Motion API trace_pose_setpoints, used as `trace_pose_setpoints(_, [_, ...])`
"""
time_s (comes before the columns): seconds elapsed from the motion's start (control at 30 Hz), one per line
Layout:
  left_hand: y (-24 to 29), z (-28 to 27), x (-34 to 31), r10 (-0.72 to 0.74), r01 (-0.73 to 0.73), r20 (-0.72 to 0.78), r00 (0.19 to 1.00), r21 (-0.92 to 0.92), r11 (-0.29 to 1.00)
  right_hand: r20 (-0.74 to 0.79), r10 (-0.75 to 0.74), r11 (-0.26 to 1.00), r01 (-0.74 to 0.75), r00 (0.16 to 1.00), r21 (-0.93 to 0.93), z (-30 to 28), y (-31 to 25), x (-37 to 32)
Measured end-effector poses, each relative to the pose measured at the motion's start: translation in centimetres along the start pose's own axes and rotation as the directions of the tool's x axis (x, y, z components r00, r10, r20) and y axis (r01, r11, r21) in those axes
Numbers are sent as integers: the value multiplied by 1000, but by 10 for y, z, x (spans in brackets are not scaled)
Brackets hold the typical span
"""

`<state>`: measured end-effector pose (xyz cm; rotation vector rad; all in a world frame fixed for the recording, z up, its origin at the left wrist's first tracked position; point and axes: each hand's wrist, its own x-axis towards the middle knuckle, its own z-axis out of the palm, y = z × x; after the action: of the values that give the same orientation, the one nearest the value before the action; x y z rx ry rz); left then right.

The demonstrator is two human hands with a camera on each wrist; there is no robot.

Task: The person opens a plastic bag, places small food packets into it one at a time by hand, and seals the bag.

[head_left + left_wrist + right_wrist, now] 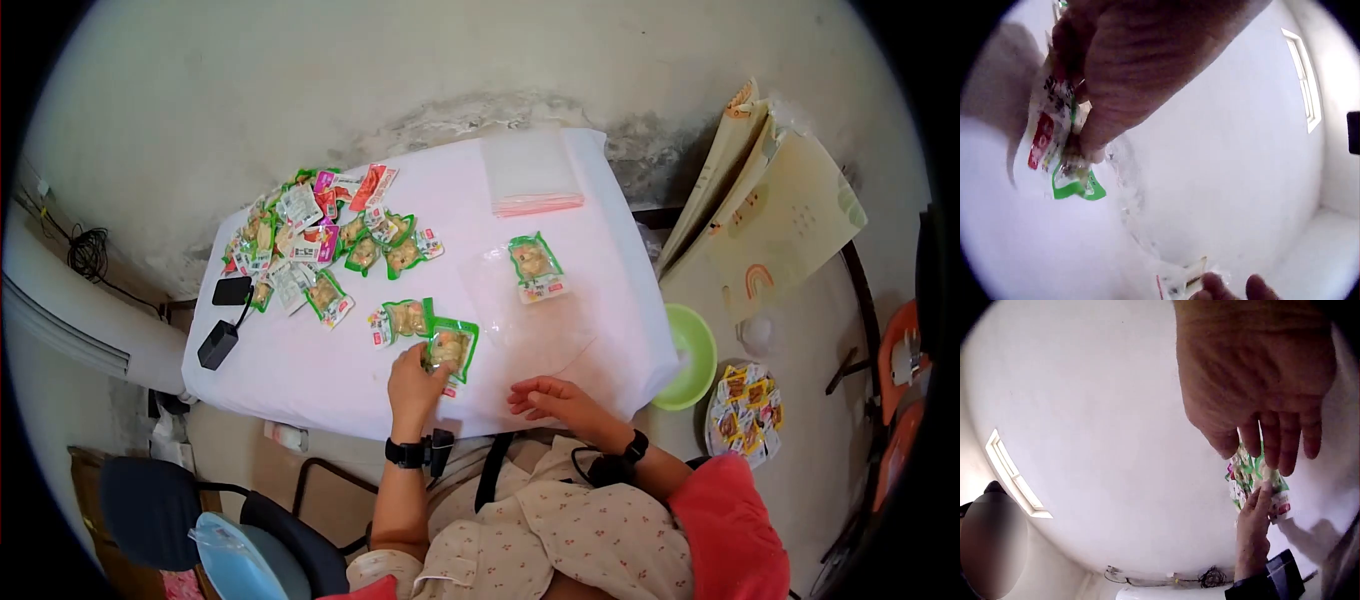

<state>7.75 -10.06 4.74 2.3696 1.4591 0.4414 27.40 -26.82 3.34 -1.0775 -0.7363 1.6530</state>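
Observation:
My left hand point(413, 387) pinches a green-edged snack packet point(451, 346) between thumb and fingers near the table's front edge. In the left wrist view the packet point(1079, 178) shows its green border below the thumb. Just behind lies a second green-edged packet point(406, 318). My right hand point(562, 400) hovers by the front edge with fingers extended and holds nothing; the right wrist view shows its palm and spread fingers point(1289, 440). Beyond it, a clear plastic bag point(530, 325) lies flat, with another green-edged packet point(538, 265) on its upper part.
A heap of mixed snack packets point(300, 225) covers the table's left side, beside a black adapter point(218, 345) with a cable. Stacked clear bags point(533, 175) lie at the back. On the floor to the right are a green basin point(690, 357) and a tray of small packets point(745, 412).

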Motion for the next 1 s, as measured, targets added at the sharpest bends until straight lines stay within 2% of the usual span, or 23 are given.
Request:
trace_pose_setpoints(0.03, [-9,7,-1,-107,126,101,989,-211,969,1,-1,1000,1,1000,2,2,3,4])
trace_pose_setpoints(0.07, [-16,14,-2,-189,265,221,957,-398,878,12,16,1000,-16,1000,1,3,7,8])
trace_pose_setpoints(0.1, [-22,18,-3,-191,267,222,956,-396,878,24,35,999,-35,999,-2,5,11,11])
trace_pose_setpoints(0.17, [-32,23,-6,-169,327,298,940,-631,703,19,63,998,-63,998,-4,8,19,18])
trace_pose_setpoints(0.2, [-32,23,-9,-173,329,298,939,-630,703,11,87,996,-87,996,-8,10,21,21])
trace_pose_setpoints(0.27, [-30,22,-15,-179,368,322,930,-782,502,-4,82,996,-83,997,-37,16,23,24])
trace_pose_setpoints(0.3, [-29,22,-19,-179,370,324,929,-781,504,-23,77,995,-79,997,-67,18,25,25])
trace_pose_setpoints(0.37, [-25,20,-29,-165,323,286,944,-904,281,-19,47,996,-49,999,-78,21,28,25])
trace_pose_setpoints(0.4, [-19,19,-34,-161,326,290,943,-902,282,-15,17,996,-18,1000,-91,22,29,25])
trace_pose_setpoints(0.47, [-1,14,-44,-185,289,268,945,-953,96,-32,-31,997,28,999,-73,26,27,24])
trace_pose_setpoints(0.5, [8,12,-49,-175,292,273,946,-952,93,-47,-78,995,75,996,-60,27,25,23])
trace_pose_setpoints(0.53, [16,11,-55,-136,284,263,955,-945,165,-62,-82,995,78,995,-63,27,27,24])
trace_pose_setpoints(0.57, [23,14,-59,-94,271,255,962,-934,235,-104,-202,979,203,974,1,26,32,26])
trace_pose_setpoints(0.6, [30,20,-60,-78,274,263,962,-934,230,-153,-316,943,328,936,56,24,30,24])
trace_pose_setpoints(0.67, [41,29,-62,53,218,232,971,-957,189,-223,-298,950,312,928,30,17,11,4])
trace_pose_setpoints(0.7, [42,26,-58,49,266,292,955,-919,293,-277,-278,956,292,920,11,12,2,-6])
trace_pose_setpoints(0.73, [47,25,-53,58,265,293,954,-920,289,-285,-281,955,295,916,6,1,-2,-14])
trace_pose_setpoints(0.77, [54,23,-47,155,-46,60,986,-797,602,-320,-239,970,238,917,-42,-11,-4,-25])
trace_pose_setpoints(0.8, [60,23,-42,320,-340,-128,939,-506,793,-356,-195,981,175,914,-87,-21,-5,-37])
trace_pose_setpoints(0.83, [67,24,-36,323,-342,-129,937,-512,788,-362,-197,980,175,911,-93,-30,-5,-47])
trace_pose_setpoints(0.9, [82,27,-29,507,-550,-274,817,-107,828,-313,-81,993,47,946,-112,-45,-5,-63])
trace_pose_setpoints(0.93, [87,30,-28,509,-554,-277,815,-113,825,-320,-84,992,48,944,-117,-51,0,-66])
trace_pose_setpoints(1.0, [92,37,-24,514,-536,-216,830,-59,842,-307,-70,998,69,949,-12,-60,10,-65])
